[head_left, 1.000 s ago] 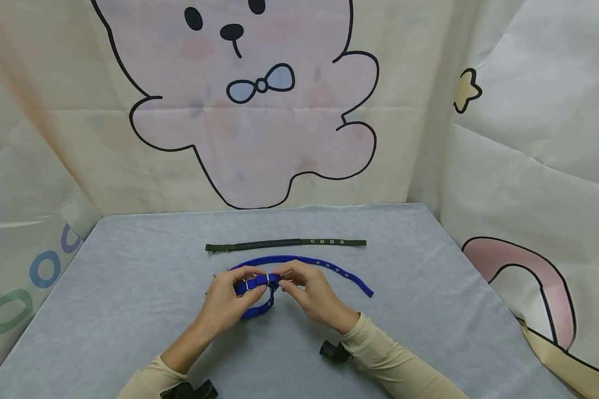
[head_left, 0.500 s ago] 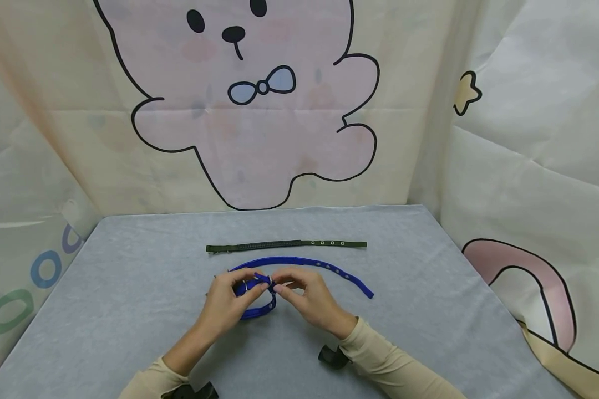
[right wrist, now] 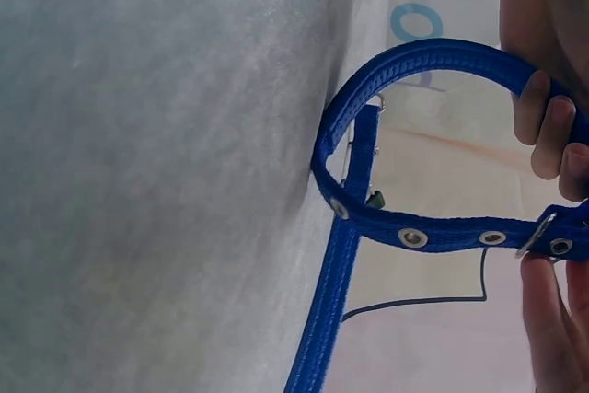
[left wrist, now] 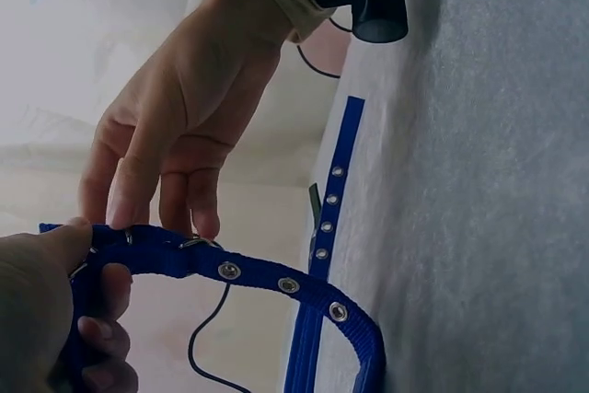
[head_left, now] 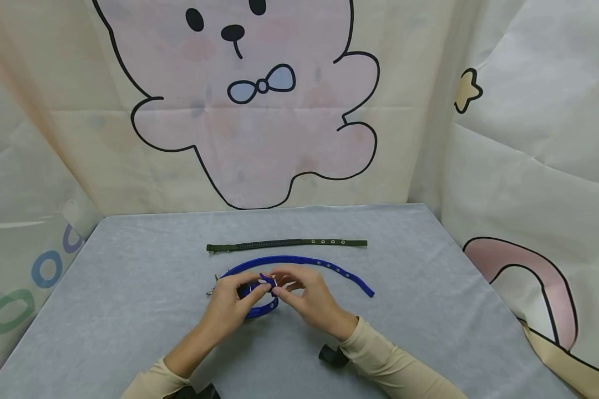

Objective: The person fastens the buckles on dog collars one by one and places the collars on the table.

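Below the centre of the head view, a looped blue strap (head_left: pixel 264 311) is gripped by the left hand (head_left: pixel 227 302) and pinched near its buckle (right wrist: pixel 537 235) by the right hand (head_left: pixel 311 295); higher up, another blue strap (head_left: pixel 294 259) is seen.
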Demonstrator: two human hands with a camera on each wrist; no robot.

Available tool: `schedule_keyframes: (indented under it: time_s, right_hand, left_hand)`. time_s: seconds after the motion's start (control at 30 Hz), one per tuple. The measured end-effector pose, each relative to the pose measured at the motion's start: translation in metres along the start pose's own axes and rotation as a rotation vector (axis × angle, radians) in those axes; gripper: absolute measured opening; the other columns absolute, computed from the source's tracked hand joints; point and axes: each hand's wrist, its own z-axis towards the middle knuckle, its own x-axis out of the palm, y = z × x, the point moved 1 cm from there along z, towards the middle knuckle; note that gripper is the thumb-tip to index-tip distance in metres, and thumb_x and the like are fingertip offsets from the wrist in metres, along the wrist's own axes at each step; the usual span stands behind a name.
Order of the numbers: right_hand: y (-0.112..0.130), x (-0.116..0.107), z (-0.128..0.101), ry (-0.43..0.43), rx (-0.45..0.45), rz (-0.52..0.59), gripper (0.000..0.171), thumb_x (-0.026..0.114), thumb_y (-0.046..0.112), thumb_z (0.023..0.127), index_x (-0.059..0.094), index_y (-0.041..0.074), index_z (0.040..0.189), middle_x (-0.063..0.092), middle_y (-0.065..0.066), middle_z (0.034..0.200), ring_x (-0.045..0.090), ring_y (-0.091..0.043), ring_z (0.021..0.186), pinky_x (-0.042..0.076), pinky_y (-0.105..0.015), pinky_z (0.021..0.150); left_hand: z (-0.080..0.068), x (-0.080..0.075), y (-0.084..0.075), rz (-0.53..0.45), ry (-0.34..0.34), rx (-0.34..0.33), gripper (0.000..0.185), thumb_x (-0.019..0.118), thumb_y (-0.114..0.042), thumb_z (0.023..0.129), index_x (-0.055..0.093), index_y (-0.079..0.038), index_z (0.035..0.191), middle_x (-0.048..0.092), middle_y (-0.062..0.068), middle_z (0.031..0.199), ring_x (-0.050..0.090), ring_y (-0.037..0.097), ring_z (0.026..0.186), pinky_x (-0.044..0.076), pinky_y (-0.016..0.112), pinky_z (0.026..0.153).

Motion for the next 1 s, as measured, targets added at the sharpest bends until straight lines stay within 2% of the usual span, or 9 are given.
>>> schedule_keyframes:
  time_s: [0.1,0.17,0.37,0.47,0.6,0.83,1.0]
  right_hand:
    - [0.0012,0.0002,-0.0002,0.030,-0.018,-0.017,0.028,0.066,0.011,0.098,0.067,0.006,0.126,0.070,-0.010,0.118,0.068,-0.019,0.098,0.059,-0.024,0.076]
    - [0.0013,0.0001,-0.0005,0.042,-0.010,-0.010,0.026,0.065,0.012,0.099,0.068,0.007,0.125,0.069,-0.010,0.117,0.067,-0.019,0.097,0.059,-0.025,0.076]
    - [0.0008,-0.0015,-0.0014,0.033,0.061,0.019,0.023,0.066,0.013,0.099,0.068,0.010,0.122,0.068,-0.009,0.116,0.066,-0.018,0.101,0.059,-0.029,0.077]
    - [0.0010,-0.0022,-0.0013,0.024,0.054,0.027,0.023,0.067,0.013,0.098,0.068,0.012,0.121,0.068,-0.007,0.116,0.065,-0.018,0.104,0.060,-0.030,0.077]
    - [0.0010,-0.0025,-0.0008,0.013,0.031,0.046,0.022,0.068,0.012,0.098,0.069,0.013,0.119,0.068,-0.007,0.116,0.064,-0.017,0.105,0.060,-0.030,0.077]
    - [0.0010,0.0000,-0.0010,0.012,0.021,0.054,0.022,0.068,0.010,0.097,0.069,0.008,0.119,0.070,-0.010,0.114,0.065,-0.021,0.104,0.059,-0.031,0.079]
    - [0.0025,0.0003,-0.0012,0.002,0.010,0.031,0.022,0.067,0.010,0.097,0.068,0.007,0.119,0.071,-0.011,0.114,0.066,-0.022,0.102,0.059,-0.031,0.080]
  left_hand:
    - [0.0008,-0.0001,0.0007,-0.029,-0.019,-0.037,0.009,0.077,-0.021,0.091,0.075,-0.014,0.097,0.073,-0.004,0.079,0.063,0.001,0.068,0.050,0.022,0.061]
    - [0.0007,0.0000,0.0002,-0.027,-0.022,-0.044,0.009,0.078,-0.020,0.089,0.074,-0.015,0.096,0.074,-0.005,0.081,0.066,0.000,0.074,0.052,0.022,0.066]
    - [-0.0019,0.0015,-0.0011,0.066,-0.014,-0.014,0.016,0.082,-0.016,0.086,0.076,-0.017,0.101,0.077,-0.001,0.098,0.064,0.008,0.077,0.049,0.021,0.064]
    - [-0.0018,0.0026,-0.0006,0.102,-0.019,-0.002,0.020,0.083,-0.018,0.084,0.077,-0.018,0.103,0.073,-0.006,0.086,0.058,0.004,0.068,0.046,0.020,0.058]
    - [-0.0013,0.0028,-0.0012,0.101,-0.009,-0.006,0.019,0.083,-0.021,0.085,0.078,-0.019,0.103,0.055,-0.010,0.067,0.042,0.000,0.056,0.037,0.020,0.050]
    - [-0.0019,0.0014,-0.0043,0.133,0.009,-0.064,0.020,0.085,-0.023,0.083,0.078,-0.023,0.102,0.047,-0.009,0.063,0.037,-0.001,0.053,0.032,0.019,0.050]
    - [-0.0008,0.0008,-0.0064,0.171,0.006,-0.065,0.020,0.085,-0.024,0.082,0.078,-0.024,0.100,0.048,-0.011,0.062,0.037,-0.001,0.052,0.031,0.020,0.049]
